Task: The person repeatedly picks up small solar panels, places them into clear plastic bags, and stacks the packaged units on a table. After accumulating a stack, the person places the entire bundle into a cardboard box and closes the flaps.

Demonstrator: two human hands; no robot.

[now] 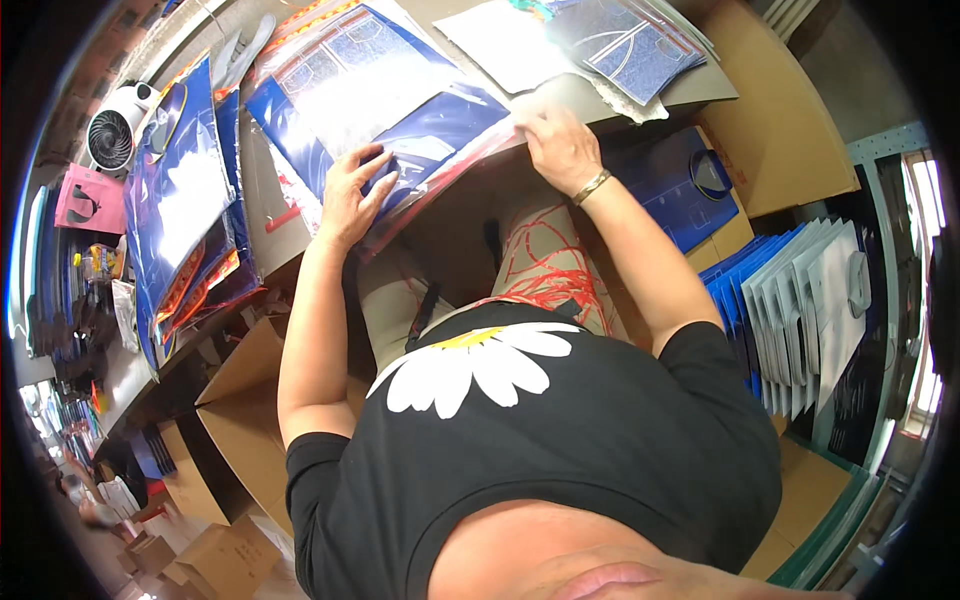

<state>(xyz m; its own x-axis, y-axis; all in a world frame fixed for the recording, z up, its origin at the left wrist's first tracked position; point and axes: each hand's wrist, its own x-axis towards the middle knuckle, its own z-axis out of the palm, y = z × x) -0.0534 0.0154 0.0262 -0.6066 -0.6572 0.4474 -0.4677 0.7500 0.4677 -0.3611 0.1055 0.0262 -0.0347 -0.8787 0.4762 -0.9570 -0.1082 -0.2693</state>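
A flat blue case printed with white court-like lines (420, 135) lies near the table's front edge, in a shiny transparent plastic bag (455, 180). My left hand (352, 195) lies on its left part with the fingers spread and slightly bent. At the bag's right corner, the fingers of my right hand (562, 148) are closed on the plastic edge; their tips are blurred. That edge, with a reddish strip, hangs a little over the table front. Glare hides part of the case's surface.
Bagged blue cases (180, 200) stack at the left beside a small white fan (112, 135) and a pink packet (90, 200). More printed sheets (630, 45) lie at the back right. Cardboard boxes (240, 390) stand below left; blue and grey folders (800, 300) stand at right.
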